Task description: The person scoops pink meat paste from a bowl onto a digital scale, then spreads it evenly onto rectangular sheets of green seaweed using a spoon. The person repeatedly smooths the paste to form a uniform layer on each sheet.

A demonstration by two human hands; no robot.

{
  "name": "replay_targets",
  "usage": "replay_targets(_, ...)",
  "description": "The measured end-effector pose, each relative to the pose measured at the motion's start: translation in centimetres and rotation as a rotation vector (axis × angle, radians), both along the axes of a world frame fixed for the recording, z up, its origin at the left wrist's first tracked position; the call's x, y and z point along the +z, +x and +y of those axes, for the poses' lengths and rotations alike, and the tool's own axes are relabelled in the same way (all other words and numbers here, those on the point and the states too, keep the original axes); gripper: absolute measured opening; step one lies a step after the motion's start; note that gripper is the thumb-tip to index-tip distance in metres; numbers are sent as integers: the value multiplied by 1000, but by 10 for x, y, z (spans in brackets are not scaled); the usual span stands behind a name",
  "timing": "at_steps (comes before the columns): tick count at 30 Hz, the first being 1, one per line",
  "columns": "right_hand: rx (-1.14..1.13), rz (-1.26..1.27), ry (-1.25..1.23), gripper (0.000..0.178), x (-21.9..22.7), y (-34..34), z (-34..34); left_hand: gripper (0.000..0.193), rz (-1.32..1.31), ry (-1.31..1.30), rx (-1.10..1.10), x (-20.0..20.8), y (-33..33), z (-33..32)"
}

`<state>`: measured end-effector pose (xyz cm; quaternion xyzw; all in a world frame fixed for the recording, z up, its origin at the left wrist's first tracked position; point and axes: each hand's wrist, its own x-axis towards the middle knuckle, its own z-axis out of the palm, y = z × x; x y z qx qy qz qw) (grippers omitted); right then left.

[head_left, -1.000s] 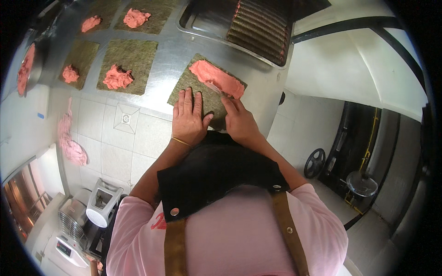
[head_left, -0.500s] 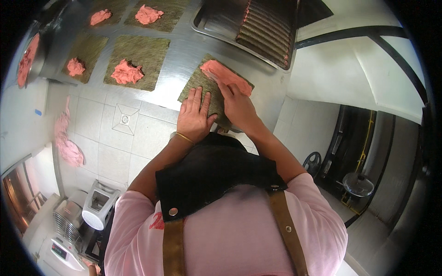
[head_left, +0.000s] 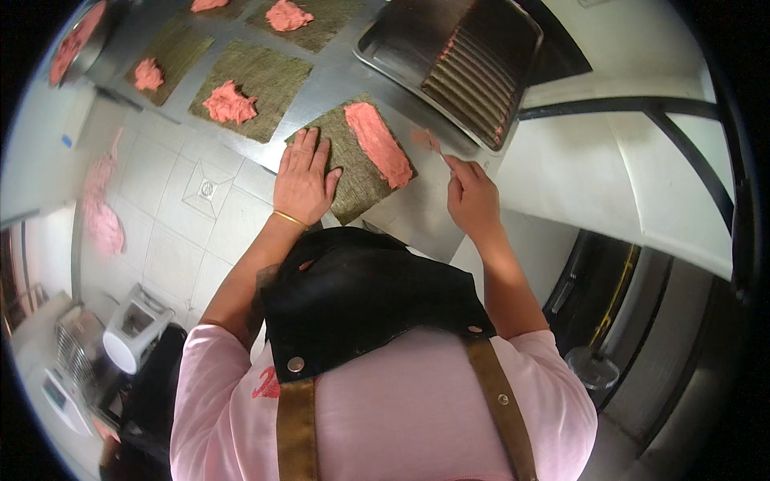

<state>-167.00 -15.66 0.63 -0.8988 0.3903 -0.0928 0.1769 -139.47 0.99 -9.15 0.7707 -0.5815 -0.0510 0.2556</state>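
Observation:
My left hand (head_left: 303, 184) lies flat with its fingers stretched out on the left part of a dark green seaweed sheet (head_left: 346, 180). A flattened strip of pink paste (head_left: 377, 146) covers a band along the sheet's right side. To the right of the sheet, my right hand (head_left: 474, 196) is closed around the handle of a spreader (head_left: 427, 142), whose blade is smeared with pink paste. The blade is off the sheet, over the metal table (head_left: 425, 216). Most of the handle is hidden in my fingers.
Left on the table are several seaweed sheets (head_left: 281, 78) bearing mounds of pink paste (head_left: 230, 103). A metal tray (head_left: 425, 99) at the far right holds rows of dark green rolls (head_left: 473, 88). A bowl of pink paste (head_left: 76, 44) sits at the far left edge.
My right hand and the spreader have left the paste and moved right, past the sheet. The paste strip looks narrower and neater. My left hand stays flat on the sheet, nearer its left corner.

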Motion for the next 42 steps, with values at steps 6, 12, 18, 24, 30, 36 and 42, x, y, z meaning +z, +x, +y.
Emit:
replay_targets(6, 393, 9, 1, 40, -18, 23, -5, 67, -76, 28, 247, -23, -24, -13)
replay_targets(12, 395, 58, -127, 39, -37, 57, -61, 68, -115, 149, 204, -13, -20, -12)
replay_targets(18, 756, 34, -85, 31, -20, 65, -81, 68, -45, 161, 278, -13, -29, -18)
replay_targets(24, 643, 200, -221, 30, -10, 100, -112, 69, -50, 141, 398, -13, -52, -23)
replay_targets(30, 895, 177, -266, 25, -20, 123, -105, 70, -28, 144, 388, -11, -50, -25)
replay_targets(36, 748, 148, -193, 26, 2, 139, -126, 71, -15, 161, 385, -9, -49, -22)
replay_targets(42, 790, 188, -317, 23, -9, 160, -151, 72, -1, 178, 355, -6, -48, -22)
